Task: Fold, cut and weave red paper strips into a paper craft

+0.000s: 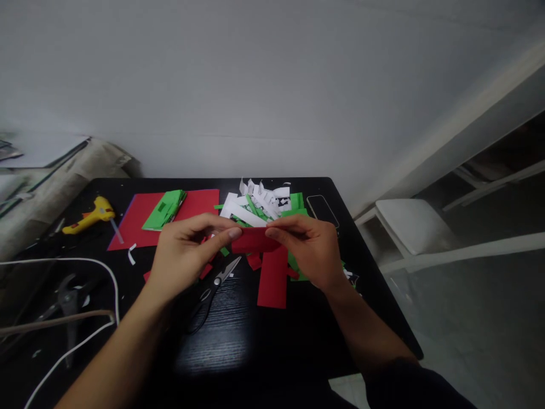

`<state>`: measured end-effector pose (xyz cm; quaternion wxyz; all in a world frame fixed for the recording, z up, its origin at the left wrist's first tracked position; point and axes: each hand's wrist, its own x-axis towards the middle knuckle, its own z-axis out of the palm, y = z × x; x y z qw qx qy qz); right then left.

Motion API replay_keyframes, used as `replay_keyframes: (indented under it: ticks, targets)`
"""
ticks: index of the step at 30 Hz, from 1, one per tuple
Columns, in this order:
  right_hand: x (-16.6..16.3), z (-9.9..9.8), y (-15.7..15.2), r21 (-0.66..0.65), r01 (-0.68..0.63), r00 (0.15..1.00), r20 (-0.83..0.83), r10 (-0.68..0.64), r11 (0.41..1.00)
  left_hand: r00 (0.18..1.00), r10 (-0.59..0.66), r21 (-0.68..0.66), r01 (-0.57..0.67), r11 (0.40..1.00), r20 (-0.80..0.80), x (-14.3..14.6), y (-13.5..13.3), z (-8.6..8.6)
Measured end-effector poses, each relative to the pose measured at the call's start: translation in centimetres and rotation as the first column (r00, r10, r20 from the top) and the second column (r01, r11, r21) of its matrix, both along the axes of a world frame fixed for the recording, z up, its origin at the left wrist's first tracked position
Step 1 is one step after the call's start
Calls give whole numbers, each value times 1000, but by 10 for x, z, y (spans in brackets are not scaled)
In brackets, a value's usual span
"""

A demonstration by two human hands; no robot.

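Observation:
A small red piece of paper point(254, 241) is held up over the black table, pinched at both ends. My left hand point(189, 250) grips its left end between thumb and fingers. At the right end, my right hand point(309, 244) pinches it the same way. Below it a red paper strip point(272, 281) lies on the table. Scissors point(215, 289) with black handles rest partly open near my left wrist. Behind my hands is a heap of white paper scraps point(259, 204) mixed with green and red pieces.
On the left lie a yellow glue gun point(91, 215), a red sheet point(198, 203) bearing folded green paper point(166, 209), pliers point(70, 301) and a white cable point(85, 260). A phone point(322, 210) lies at the back right. A white stool point(413, 224) stands right of the table.

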<state>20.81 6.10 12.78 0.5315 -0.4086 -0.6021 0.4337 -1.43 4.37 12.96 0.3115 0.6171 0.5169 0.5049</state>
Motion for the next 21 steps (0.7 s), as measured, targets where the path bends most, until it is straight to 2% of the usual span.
replay_keyframes:
  ticks: [4, 6, 8, 11, 13, 15, 21]
  targets:
    - [5, 2, 4, 16, 106, 994, -17, -106, 994, 991, 73, 33, -77, 997, 109, -6, 3, 1]
    - [5, 2, 4, 9, 118, 993, -32, -118, 993, 985, 95, 63, -105, 992, 146, -4, 4, 1]
    - [3, 1, 4, -17, 95, 995, -41, -95, 995, 980, 68, 86, -85, 993, 187, 1, 4, 0]
    - [-2, -3, 2, -60, 55, 997, -54, -58, 997, 969, -61, 114, 34, 993, 240, 10, 4, -3]
    - [-5, -5, 1, -89, 30, 998, -59, -35, 996, 964, -128, 110, 104, 988, 233, 15, 4, -6]
    - [-6, -5, 1, -119, -1, 998, -62, -6, 993, 974, -129, 86, 115, 990, 187, 17, 4, -8]
    - [-5, 1, -1, -145, -10, 1000, -16, 8, 989, 997, 10, 87, -17, 996, 75, 14, 0, -13]
